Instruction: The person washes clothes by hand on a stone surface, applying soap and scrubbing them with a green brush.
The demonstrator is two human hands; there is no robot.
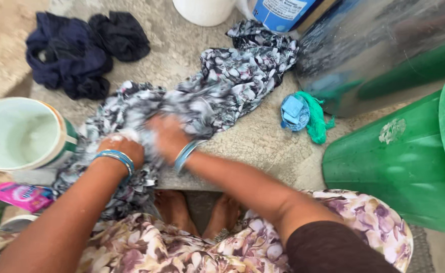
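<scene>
We see the patterned cloth (217, 86) sprawled across the concrete slab (263, 141), its near end bunched under both hands. The left hand (123, 149) is curled tight on a soapy wad of it, fingers pressed together. The right hand (168, 135), blurred, is closed down on the cloth just beside the left. Left of the left hand stands a pale bucket (23, 134) holding milky water, a pink packet (19, 195) below it. Beyond the hands lies a dark clothes heap (76, 50). To the right of the right hand sits a blue soap bar (293, 107) on green netting (314, 119), then a green bin (404, 162).
</scene>
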